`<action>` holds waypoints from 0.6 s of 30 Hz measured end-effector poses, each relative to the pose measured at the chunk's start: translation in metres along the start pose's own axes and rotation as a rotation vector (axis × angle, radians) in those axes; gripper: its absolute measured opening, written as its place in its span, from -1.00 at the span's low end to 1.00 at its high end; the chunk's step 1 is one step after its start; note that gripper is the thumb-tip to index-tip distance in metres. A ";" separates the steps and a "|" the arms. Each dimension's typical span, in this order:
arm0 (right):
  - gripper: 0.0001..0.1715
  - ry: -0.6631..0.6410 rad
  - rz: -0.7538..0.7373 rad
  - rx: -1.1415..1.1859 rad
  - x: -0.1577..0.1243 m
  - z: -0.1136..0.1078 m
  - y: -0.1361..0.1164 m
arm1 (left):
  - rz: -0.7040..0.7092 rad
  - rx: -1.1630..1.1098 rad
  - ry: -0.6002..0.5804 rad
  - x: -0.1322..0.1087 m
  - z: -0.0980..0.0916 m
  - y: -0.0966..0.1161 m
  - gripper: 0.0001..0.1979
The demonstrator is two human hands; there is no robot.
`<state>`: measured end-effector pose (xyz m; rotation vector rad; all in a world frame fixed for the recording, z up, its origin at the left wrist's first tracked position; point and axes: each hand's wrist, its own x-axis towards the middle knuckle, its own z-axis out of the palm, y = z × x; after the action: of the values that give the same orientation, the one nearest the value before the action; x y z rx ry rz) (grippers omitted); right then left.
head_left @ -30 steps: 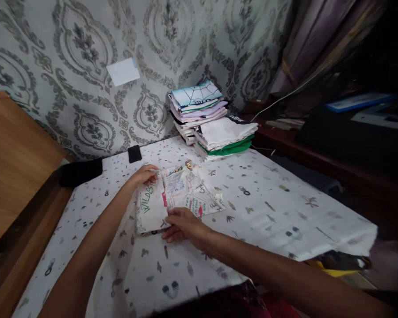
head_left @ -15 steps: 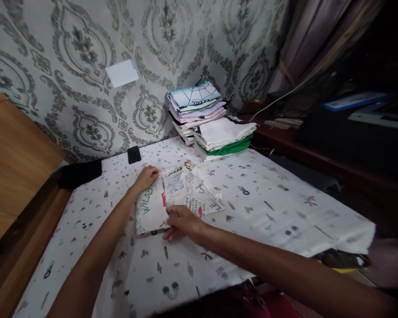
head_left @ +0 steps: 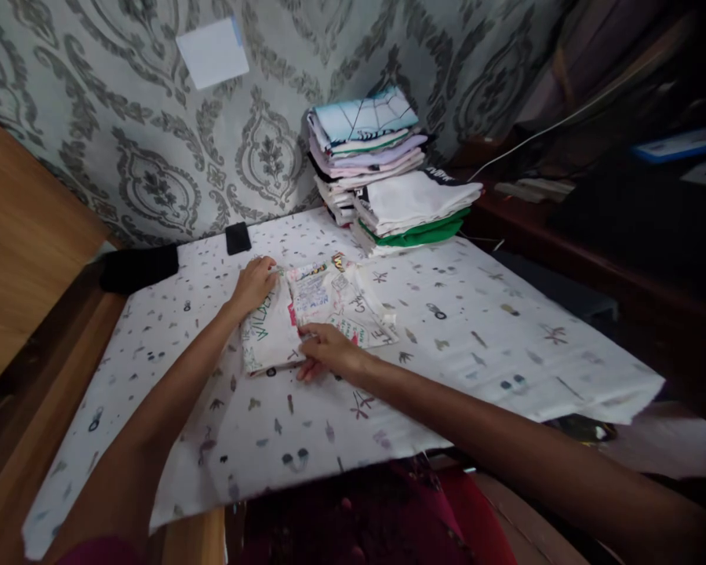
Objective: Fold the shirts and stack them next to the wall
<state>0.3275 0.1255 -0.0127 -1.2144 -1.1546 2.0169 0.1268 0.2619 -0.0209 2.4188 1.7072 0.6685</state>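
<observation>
A white shirt (head_left: 318, 297) with colourful printed lettering lies partly folded on the patterned white cloth. My left hand (head_left: 254, 284) is at its far left edge, fingers curled closed on the fabric. At the near edge, my right hand (head_left: 328, 351) pinches the shirt between thumb and index finger, the other fingers held loosely below. A folded panel with green lettering lies flat between my hands, and the narrower printed part reaches out to the right.
Two stacks of folded clothes (head_left: 365, 149) stand against the wall at the back. A black phone-like object (head_left: 238, 238) and a dark cloth (head_left: 140, 268) lie at the back left. Wooden furniture (head_left: 27, 235) borders the left side; a dark shelf is at right.
The camera view has tipped downward, so everything sits higher in the picture. Both hands keep nearly the same places on the shirt, which looks much the same.
</observation>
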 end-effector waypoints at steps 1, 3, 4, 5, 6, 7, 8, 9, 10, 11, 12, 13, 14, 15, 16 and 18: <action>-0.49 0.005 -0.004 0.013 0.000 -0.001 0.001 | 0.023 -0.005 0.003 -0.012 -0.004 0.004 -0.74; -0.50 0.005 -0.019 0.036 0.001 -0.002 0.003 | 0.075 -0.036 -0.011 -0.040 -0.013 0.014 -0.69; -0.50 0.001 -0.032 0.047 0.001 -0.003 0.004 | 0.095 -0.054 -0.026 -0.055 -0.017 0.020 -0.66; -0.50 -0.005 -0.045 0.054 0.002 -0.003 0.005 | 0.110 -0.062 -0.045 -0.071 -0.021 0.028 -0.62; -0.51 -0.010 -0.055 0.057 0.002 -0.004 0.006 | 0.123 -0.060 -0.067 -0.086 -0.025 0.035 -0.59; -0.51 -0.011 -0.063 0.054 0.003 -0.004 0.007 | 0.142 -0.053 -0.095 -0.099 -0.029 0.042 -0.57; -0.52 -0.009 -0.068 0.049 0.004 -0.004 0.008 | 0.161 -0.046 -0.118 -0.111 -0.034 0.048 -0.57; -0.54 -0.004 -0.073 0.043 0.005 -0.004 0.008 | 0.181 -0.038 -0.128 -0.122 -0.039 0.054 -0.58; -0.55 0.003 -0.076 0.037 0.006 -0.004 0.008 | 0.201 -0.025 -0.124 -0.131 -0.045 0.058 -0.60; -0.57 0.010 -0.077 0.034 0.006 -0.003 0.007 | 0.219 -0.001 -0.106 -0.139 -0.050 0.062 -0.64; -0.59 0.016 -0.078 0.036 0.006 -0.003 0.006 | 0.238 0.037 -0.087 -0.147 -0.054 0.064 -0.67; -0.62 0.020 -0.075 0.039 0.006 -0.002 0.005 | 0.258 0.091 -0.080 -0.155 -0.057 0.066 -0.68; -0.64 0.026 -0.072 0.046 0.006 -0.002 0.003 | 0.274 0.155 -0.092 -0.164 -0.057 0.067 -0.68; -0.67 0.031 -0.067 0.055 0.005 -0.001 0.002 | 0.277 0.223 -0.122 -0.173 -0.056 0.068 -0.68; -0.70 0.034 -0.062 0.065 0.005 0.000 0.000 | 0.263 0.290 -0.167 -0.182 -0.053 0.069 -0.69; -0.74 0.037 -0.060 0.088 0.004 0.002 -0.004 | 0.182 0.406 -0.262 -0.198 -0.043 0.072 -0.65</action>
<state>0.3236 0.1301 -0.0104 -1.1559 -1.0608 1.9714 0.1177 0.0470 -0.0155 2.7988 1.6571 0.0057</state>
